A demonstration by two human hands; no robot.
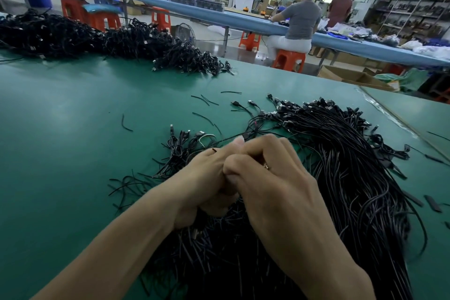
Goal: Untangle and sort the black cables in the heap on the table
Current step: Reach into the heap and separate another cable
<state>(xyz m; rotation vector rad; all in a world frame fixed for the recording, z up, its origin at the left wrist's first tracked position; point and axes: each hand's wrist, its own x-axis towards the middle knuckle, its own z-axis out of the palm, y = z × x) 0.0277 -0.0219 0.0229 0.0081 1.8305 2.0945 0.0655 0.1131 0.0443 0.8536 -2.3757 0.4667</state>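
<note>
A big heap of black cables (341, 165) with plug ends lies on the green table (73, 129), spreading from the middle to the lower right. My left hand (204, 185) and my right hand (275, 178) are pressed together over the heap's left side, fingers curled. Both pinch a thin black cable (246, 134) that runs away from the fingertips toward the heap. A smaller cluster of cables (180, 146) lies just left of my hands. What lies under my palms is hidden.
Loose short cable bits (207, 100) are scattered ahead of my hands. A long pile of tangled black cables (97, 41) fills the table's far left. Beyond the far edge stand orange stools (288, 59), a blue workbench (243, 22), and two people.
</note>
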